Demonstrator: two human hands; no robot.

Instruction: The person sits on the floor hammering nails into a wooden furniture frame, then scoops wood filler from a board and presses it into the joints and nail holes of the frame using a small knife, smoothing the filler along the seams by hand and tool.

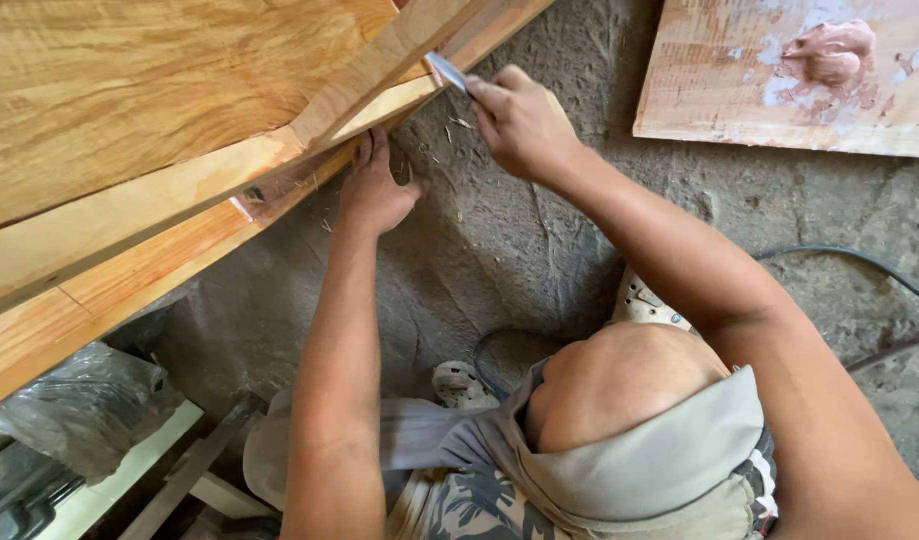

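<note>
A large wooden panel (130, 110) with a raised strip fills the upper left. My left hand (375, 185) presses against the panel's lower edge (180, 250), fingers curled under it. My right hand (520, 120) grips a thin metal blade tool (446, 72) whose tip touches the wood edge near the strip's corner. Small wood shavings lie on the grey ground below the hands.
A wooden board (780, 90) smeared with pinkish putty lies at the upper right. A dark cable (860, 260) runs over the rough concrete floor. A black plastic bag (80, 400) and wood pieces sit at the lower left. My knee and pale shoes show below.
</note>
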